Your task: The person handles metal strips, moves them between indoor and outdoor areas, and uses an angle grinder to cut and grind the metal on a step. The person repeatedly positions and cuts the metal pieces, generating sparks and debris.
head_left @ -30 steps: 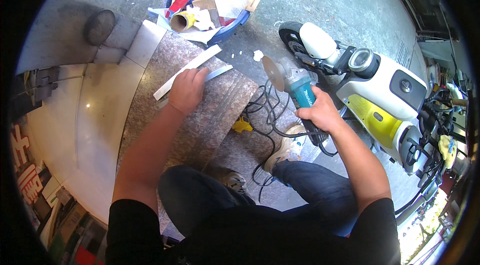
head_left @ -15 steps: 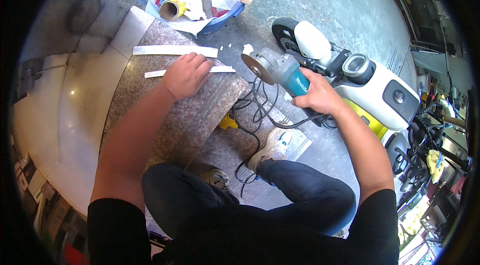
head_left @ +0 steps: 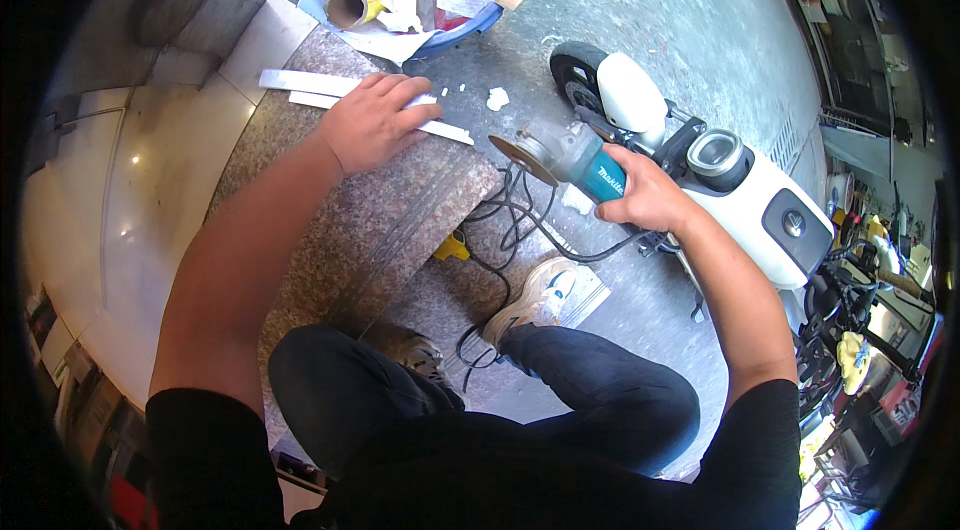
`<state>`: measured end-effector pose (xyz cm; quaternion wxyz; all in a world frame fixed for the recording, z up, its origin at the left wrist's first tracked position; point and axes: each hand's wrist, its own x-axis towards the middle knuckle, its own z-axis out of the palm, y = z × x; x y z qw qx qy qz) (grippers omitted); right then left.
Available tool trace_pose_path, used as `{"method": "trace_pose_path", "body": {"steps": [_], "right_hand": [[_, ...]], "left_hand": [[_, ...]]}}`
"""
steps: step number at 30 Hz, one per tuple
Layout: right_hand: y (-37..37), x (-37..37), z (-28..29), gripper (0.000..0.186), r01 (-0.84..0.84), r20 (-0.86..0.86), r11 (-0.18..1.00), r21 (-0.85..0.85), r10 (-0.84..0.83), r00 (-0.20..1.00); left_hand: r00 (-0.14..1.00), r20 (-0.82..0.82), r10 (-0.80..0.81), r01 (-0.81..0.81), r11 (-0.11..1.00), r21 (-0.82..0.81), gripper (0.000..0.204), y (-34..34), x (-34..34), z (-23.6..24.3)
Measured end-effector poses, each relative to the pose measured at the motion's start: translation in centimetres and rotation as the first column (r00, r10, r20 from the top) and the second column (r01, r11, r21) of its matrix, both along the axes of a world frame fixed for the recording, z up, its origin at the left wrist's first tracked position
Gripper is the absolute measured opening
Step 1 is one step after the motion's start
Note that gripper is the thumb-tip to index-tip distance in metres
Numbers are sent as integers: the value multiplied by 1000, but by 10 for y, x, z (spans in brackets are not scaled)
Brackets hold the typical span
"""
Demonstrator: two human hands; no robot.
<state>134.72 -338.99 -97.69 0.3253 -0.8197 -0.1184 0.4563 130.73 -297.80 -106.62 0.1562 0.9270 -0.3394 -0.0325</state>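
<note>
My left hand (head_left: 375, 125) is closed over two narrow white strips (head_left: 290, 80) near the far edge of a speckled stone slab (head_left: 320, 180). The strips lie close together and slant, their right end (head_left: 450, 132) reaching the slab's edge; the stretch under my fingers is hidden. In my right hand (head_left: 645, 192) is a teal angle grinder (head_left: 600, 173), gripped round its body. Its brown disc (head_left: 524, 160) points left, apart from the strips and out past the slab's edge. Whether the disc spins I cannot tell.
A black cord (head_left: 570, 252) loops below the grinder, beside a yellow object (head_left: 452, 247) by the slab. White scraps (head_left: 497, 99) litter the floor. A blue tub (head_left: 480, 25) of rubbish stands at the far side, a white scooter (head_left: 755, 200) at the right. My shoe (head_left: 540, 298) rests below.
My left hand has brought the two strips, which lay apart, close together, and they now slant more. The grinder stays in my right hand, little moved. The whole view has shifted slightly.
</note>
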Motion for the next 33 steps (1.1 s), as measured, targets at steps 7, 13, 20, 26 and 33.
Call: {"method": "trace_pose_path", "body": {"steps": [7, 13, 20, 26, 33], "right_hand": [[8, 3, -6, 77, 8, -6, 1000, -23, -8, 1000], [13, 20, -13, 79, -58, 6, 998, -10, 58, 998], [16, 25, -17, 70, -88, 28, 996, -3, 88, 996], [19, 27, -15, 71, -127, 50, 992, -3, 127, 991], [21, 30, -15, 84, -139, 45, 989, -48, 141, 989]], "left_hand": [[998, 66, 16, -15, 1000, -19, 33, 3, 0, -4], [992, 127, 26, -24, 1000, -21, 42, 1, -3, -10], [990, 133, 39, -33, 998, -44, 43, 2, -3, -13], [990, 136, 40, -33, 998, -55, 43, 2, -3, -13], [992, 123, 42, -39, 999, -28, 44, 1, -3, -13]]}}
